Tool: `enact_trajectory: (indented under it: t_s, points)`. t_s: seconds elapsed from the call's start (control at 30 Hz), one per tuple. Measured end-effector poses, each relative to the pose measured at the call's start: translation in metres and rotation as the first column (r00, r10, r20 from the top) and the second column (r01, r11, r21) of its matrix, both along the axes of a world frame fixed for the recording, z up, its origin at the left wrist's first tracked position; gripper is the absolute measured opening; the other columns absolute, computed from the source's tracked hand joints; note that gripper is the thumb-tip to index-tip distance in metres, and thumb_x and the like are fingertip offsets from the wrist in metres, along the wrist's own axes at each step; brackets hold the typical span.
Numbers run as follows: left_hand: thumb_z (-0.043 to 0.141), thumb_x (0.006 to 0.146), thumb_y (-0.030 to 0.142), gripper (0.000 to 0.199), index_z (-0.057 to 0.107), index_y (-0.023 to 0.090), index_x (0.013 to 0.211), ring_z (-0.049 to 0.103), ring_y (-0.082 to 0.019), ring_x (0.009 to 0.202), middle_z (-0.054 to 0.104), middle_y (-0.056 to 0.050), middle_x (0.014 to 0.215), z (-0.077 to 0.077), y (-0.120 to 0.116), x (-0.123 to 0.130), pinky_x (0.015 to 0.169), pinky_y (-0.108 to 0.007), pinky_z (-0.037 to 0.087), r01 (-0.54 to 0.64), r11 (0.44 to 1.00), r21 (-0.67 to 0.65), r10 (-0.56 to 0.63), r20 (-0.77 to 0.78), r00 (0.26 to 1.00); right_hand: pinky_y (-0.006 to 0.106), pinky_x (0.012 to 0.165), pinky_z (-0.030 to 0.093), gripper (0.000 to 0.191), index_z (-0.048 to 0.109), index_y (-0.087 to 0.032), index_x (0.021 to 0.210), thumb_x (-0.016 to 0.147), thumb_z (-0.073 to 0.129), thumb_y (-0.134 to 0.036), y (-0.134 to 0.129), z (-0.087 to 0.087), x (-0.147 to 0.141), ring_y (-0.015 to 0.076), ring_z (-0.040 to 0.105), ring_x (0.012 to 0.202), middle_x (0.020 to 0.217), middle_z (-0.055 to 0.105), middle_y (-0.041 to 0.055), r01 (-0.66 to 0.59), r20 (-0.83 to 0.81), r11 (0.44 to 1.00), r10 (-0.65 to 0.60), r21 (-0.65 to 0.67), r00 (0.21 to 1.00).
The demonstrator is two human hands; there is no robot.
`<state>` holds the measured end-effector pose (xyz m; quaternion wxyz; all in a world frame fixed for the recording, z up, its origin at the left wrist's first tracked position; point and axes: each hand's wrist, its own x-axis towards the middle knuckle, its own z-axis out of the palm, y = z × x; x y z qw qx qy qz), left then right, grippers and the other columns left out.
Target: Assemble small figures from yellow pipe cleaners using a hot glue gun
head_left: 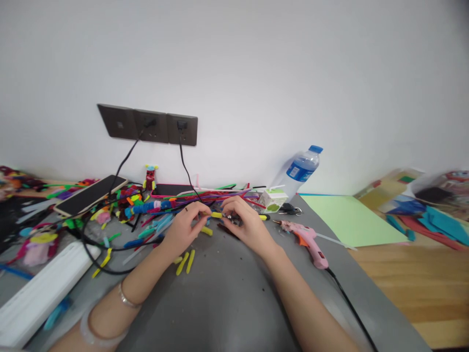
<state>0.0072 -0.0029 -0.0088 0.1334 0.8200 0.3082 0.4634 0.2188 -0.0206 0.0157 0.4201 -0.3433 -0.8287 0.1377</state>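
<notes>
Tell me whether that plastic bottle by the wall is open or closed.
Closed: the bottle has its blue cap on. How tightly it is screwed down, I cannot tell.

You're facing a plain pale wall, off-white to light grey, filling the upper part of the view. Dark outlet panel on it, left of centre: three square plates side by side, black plugs in two. Your gray tabletop runs up to the wall. At right, past its slanting edge, light wood surface with visible grain, also near the wall. Lighting soft and even; dull sheen on the gray top. Far right edge blurred. You get no window in view.
</notes>
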Motion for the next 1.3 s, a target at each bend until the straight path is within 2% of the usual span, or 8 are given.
enact_trajectory:
  t_s: [0.27,0.7,1.3]
  points:
    - [0.049,0.093,0.011,0.012,0.057,0.020,0.097,0.063,-0.014,0.079,0.067,-0.002,0.090,0.0024,-0.0024,0.0003,0.074,-0.023,0.050,0.019,0.997,-0.072,-0.021,-0.027,0.999,0.030,0.083,0.048,0.018,0.052,-0.023,0.092,0.089,0.056,-0.006,-0.0001,0.0016,-0.0006,0.0178,0.060,0.095,0.105,0.059,0.0069,-0.006,-0.005,1.000,0.006,0.011,1.000]
    - [0.046,0.096,0.012,0.013,0.056,0.019,0.098,0.061,-0.014,0.079,0.064,-0.001,0.089,0.0051,-0.0035,0.0001,0.075,-0.025,0.050,0.047,0.992,-0.113,-0.055,-0.071,0.996,0.031,0.085,0.048,0.021,0.053,-0.022,0.090,0.086,0.056,-0.002,-0.0013,0.0017,-0.0020,0.0191,0.060,0.102,0.108,0.059,0.0080,-0.037,-0.030,0.999,0.037,-0.008,0.999]
    - [0.046,0.094,0.014,0.011,0.055,0.021,0.098,0.062,-0.013,0.073,0.066,0.000,0.088,0.0051,-0.0056,0.0007,0.071,-0.024,0.049,0.039,0.989,-0.142,-0.052,-0.091,0.994,0.033,0.086,0.048,0.022,0.051,-0.022,0.087,0.083,0.055,-0.001,-0.0010,0.0022,-0.0025,0.0195,0.060,0.100,0.107,0.060,0.0079,-0.070,-0.034,0.997,0.069,-0.044,0.997]
